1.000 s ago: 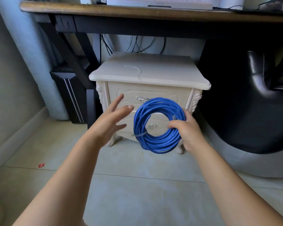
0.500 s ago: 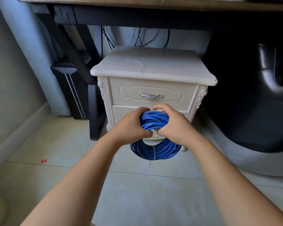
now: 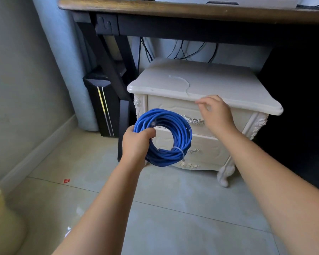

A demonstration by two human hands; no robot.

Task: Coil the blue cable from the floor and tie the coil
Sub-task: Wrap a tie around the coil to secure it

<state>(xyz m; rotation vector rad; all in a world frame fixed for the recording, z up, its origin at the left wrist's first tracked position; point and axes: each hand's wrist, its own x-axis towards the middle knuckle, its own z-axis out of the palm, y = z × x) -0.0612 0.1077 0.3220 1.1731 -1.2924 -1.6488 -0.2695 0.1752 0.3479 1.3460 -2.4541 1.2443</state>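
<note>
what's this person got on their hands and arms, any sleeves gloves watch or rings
Nothing worn shows. The left forearm and right forearm are bare all the way to the frame edge, with no sleeve in view. The left hand and right hand have no gloves, and neither wrist carries a watch or bracelet. No ring shows, though the right fingers are motion-blurred.

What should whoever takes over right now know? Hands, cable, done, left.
Left hand grips the blue cable coil at its left side, off the floor.
Right hand open, empty, near the nightstand front edge.
Done: cable coiled; one white zip tie around its lower right.
Left: a loose zip tie lies on the nightstand top; probably goes on the coil next.
</note>
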